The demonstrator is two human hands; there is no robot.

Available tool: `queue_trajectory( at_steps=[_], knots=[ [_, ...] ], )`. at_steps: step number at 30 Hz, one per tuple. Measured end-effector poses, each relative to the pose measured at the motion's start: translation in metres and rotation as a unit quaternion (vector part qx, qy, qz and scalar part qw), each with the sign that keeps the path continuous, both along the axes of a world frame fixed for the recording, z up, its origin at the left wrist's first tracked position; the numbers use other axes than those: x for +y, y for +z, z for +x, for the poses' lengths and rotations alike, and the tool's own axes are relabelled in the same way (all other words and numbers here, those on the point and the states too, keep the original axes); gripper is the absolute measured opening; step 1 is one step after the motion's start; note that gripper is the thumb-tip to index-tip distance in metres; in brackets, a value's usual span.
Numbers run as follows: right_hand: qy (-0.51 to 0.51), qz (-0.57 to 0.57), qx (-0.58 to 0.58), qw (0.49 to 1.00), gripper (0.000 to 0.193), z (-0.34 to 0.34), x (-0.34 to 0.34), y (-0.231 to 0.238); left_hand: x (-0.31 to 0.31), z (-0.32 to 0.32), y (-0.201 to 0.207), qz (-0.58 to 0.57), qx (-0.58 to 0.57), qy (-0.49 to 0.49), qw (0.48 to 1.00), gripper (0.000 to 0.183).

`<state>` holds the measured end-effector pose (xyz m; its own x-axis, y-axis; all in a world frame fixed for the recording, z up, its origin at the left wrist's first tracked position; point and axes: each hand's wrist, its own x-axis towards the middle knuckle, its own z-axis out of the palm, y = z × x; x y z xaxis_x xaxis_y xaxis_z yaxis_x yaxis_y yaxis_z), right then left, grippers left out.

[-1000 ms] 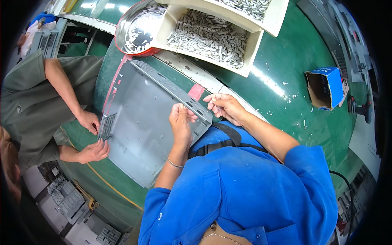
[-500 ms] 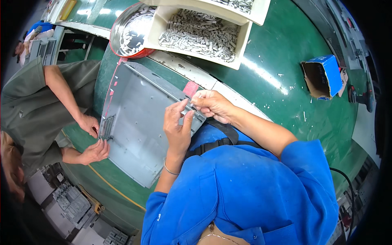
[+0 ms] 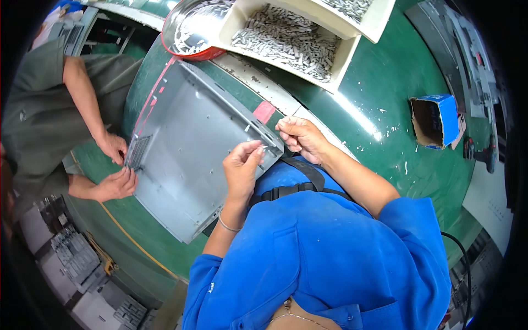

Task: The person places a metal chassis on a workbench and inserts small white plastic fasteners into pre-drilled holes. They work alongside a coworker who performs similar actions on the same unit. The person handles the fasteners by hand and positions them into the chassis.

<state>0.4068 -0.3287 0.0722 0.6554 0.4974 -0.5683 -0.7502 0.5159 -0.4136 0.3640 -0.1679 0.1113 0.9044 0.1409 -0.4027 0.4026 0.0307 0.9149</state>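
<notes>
A grey sheet-metal tray with raised side walls lies tilted across the green table in front of me. My left hand is over its near right corner, thumb and forefinger pinched on a small white piece. Just outside the tray's right wall, my right hand is closed, thumb pressed to the curled fingers; anything within them is hidden. Another small white piece sticks up by that wall. At the tray's left end, a co-worker's two hands work beside a vented patch.
Beyond the tray stand a cream bin full of small whitish pieces and a red-rimmed metal bowl holding more. To the right are an open blue box and a power screwdriver. Pink tape marks the table.
My hands have drawn slightly apart, the right one moving off the tray's wall. A small white piece now shows at my left fingertips. The whole view has shifted a little.
</notes>
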Motion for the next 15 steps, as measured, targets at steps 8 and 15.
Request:
queue_trajectory(
  at_steps=[8,15],
  knots=[
    [0.039,-0.04,-0.008,0.998,0.014,-0.006,0.006,0.003,-0.003,0.004,-0.012,0.023,0.004,-0.019,1.0,0.01],
    [0.053,-0.08,-0.01,0.995,0.014,-0.008,0.009,0.008,0.0,0.0,-0.028,-0.027,-0.017,-0.082,0.996,0.008]
  ],
)
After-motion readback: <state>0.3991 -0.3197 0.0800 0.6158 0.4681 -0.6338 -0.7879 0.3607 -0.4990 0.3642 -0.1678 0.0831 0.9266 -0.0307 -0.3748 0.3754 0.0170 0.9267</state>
